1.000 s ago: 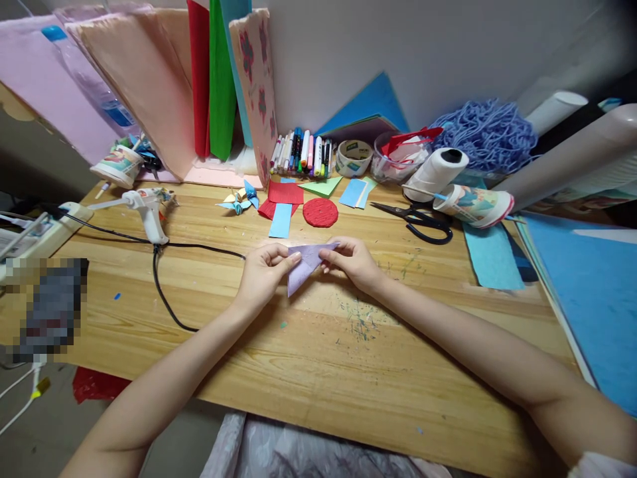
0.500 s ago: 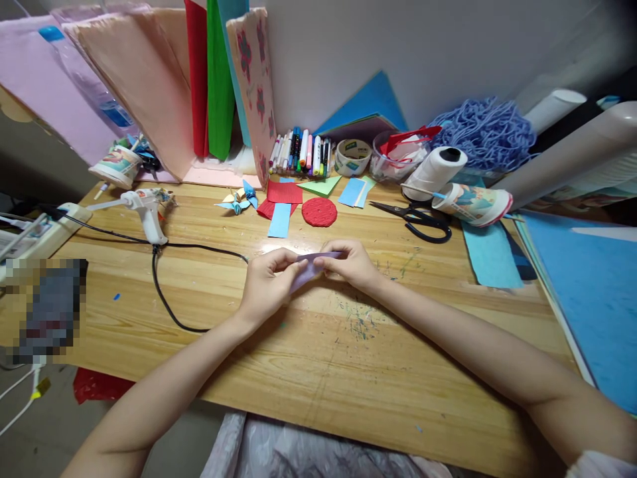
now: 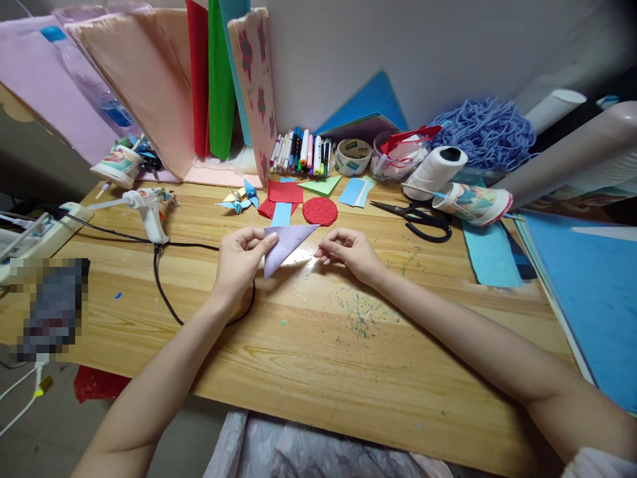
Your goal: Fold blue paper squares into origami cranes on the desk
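My left hand [image 3: 241,259] pinches a lilac piece of paper [image 3: 287,247] between thumb and fingers. The paper is folded into a triangle, held above the table, one point toward the right and another downward. To the right of it, my right hand [image 3: 351,253] is apart from the paper with its fingers loosely curled and nothing visible in them. Just beyond the paper lie a light blue paper strip [image 3: 281,214], a red crepe paper piece [image 3: 285,192] and a round red disc [image 3: 320,212].
A hot glue gun [image 3: 150,216] with a black cable stands on the left. Black-handled scissors [image 3: 415,216] lie right of centre. Markers [image 3: 303,153], a tape roll [image 3: 353,157], a thread spool [image 3: 435,170] and blue yarn [image 3: 485,136] line the back. Blue sheets [image 3: 592,292] lie at right.
My right hand has let go of the lilac paper, and a gap now separates them. My left hand has moved left and slightly up with the paper, turning its folded face into view.
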`<state>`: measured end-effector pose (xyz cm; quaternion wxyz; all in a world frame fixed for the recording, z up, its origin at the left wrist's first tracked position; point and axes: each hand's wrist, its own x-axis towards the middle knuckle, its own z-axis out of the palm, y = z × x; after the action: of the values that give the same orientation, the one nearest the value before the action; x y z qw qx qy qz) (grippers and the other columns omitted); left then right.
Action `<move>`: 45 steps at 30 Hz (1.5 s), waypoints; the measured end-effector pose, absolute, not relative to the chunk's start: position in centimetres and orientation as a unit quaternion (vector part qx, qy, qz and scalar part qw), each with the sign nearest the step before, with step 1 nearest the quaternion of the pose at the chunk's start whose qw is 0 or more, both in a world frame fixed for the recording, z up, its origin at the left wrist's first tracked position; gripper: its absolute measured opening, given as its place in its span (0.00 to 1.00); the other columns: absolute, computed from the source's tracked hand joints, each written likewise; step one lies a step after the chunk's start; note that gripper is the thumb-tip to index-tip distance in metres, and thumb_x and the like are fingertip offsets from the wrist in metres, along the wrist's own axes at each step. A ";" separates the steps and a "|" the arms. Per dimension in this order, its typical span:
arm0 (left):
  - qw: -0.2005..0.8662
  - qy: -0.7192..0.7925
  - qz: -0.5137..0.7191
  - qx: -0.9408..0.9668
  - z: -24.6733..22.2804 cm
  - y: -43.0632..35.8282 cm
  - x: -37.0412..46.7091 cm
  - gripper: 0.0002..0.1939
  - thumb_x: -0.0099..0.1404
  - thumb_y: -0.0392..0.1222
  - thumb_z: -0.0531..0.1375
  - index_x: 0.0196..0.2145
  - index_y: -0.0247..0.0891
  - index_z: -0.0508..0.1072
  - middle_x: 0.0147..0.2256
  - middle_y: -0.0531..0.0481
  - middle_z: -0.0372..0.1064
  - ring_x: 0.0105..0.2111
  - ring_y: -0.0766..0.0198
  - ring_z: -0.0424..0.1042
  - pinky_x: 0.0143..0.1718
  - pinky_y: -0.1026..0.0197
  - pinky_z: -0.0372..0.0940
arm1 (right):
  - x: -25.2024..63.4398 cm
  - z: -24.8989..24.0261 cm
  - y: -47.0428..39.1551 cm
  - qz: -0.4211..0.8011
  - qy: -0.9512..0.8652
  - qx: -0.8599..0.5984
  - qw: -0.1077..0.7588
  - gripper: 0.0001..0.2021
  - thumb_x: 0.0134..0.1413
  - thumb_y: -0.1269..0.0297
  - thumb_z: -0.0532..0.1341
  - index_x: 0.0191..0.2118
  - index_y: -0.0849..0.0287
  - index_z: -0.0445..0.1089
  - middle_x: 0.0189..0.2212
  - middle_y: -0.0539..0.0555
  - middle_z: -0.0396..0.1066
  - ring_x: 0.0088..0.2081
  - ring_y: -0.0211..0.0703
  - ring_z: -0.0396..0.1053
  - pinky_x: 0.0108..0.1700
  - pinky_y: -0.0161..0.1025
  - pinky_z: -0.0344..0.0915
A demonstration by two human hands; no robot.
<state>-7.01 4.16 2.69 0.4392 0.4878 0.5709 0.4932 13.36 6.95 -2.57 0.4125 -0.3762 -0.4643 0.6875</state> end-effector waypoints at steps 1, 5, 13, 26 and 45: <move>0.440 0.570 0.493 0.489 2.7 4.1 -7.0 0.11 0.50 0.44 0.66 0.21 0.33 0.71 0.19 0.54 0.66 0.19 0.72 0.62 0.20 0.70 0.55 | 13.3 -2.5 6.9 0.690 -0.472 -0.367 0.408 0.11 0.44 0.59 0.67 0.30 0.61 0.70 0.27 0.52 0.75 0.24 0.32 0.69 0.28 0.32 0.68; 0.491 0.563 0.453 0.487 2.3 3.5 -6.0 0.13 0.50 0.46 0.66 0.23 0.33 0.71 0.20 0.53 0.67 0.18 0.71 0.63 0.19 0.69 0.55 | 13.2 -2.4 6.7 0.680 -0.523 -0.343 0.382 0.12 0.41 0.60 0.68 0.31 0.61 0.72 0.25 0.50 0.73 0.24 0.33 0.67 0.29 0.33 0.67; 0.495 0.561 0.428 0.507 1.9 3.4 -5.8 0.12 0.50 0.46 0.65 0.23 0.34 0.70 0.19 0.53 0.68 0.18 0.71 0.64 0.18 0.70 0.55 | 13.3 -2.3 6.3 0.648 -0.575 -0.335 0.371 0.13 0.46 0.55 0.65 0.29 0.61 0.71 0.22 0.49 0.69 0.24 0.32 0.65 0.28 0.32 0.66; 0.529 0.540 0.394 0.523 2.3 4.1 -6.5 0.15 0.47 0.47 0.67 0.20 0.34 0.67 0.18 0.54 0.65 0.17 0.72 0.61 0.18 0.69 0.54 | 13.1 -2.2 5.1 0.619 -0.580 -0.376 0.374 0.23 0.52 0.46 0.56 0.23 0.63 0.70 0.15 0.51 0.68 0.16 0.31 0.61 0.16 0.28 0.53; 0.558 0.511 0.324 0.568 1.1 3.6 -5.7 0.15 0.52 0.45 0.63 0.23 0.36 0.60 0.21 0.57 0.60 0.23 0.70 0.62 0.25 0.68 0.56 | 13.0 -2.2 6.3 0.656 -0.532 -0.383 0.373 0.15 0.45 0.54 0.65 0.25 0.61 0.64 0.14 0.45 0.66 0.13 0.27 0.55 0.14 0.27 0.47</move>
<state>-5.69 3.63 1.07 0.5580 0.5677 0.5115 0.3237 12.96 6.27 -2.17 0.3735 -0.3825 -0.5324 0.6563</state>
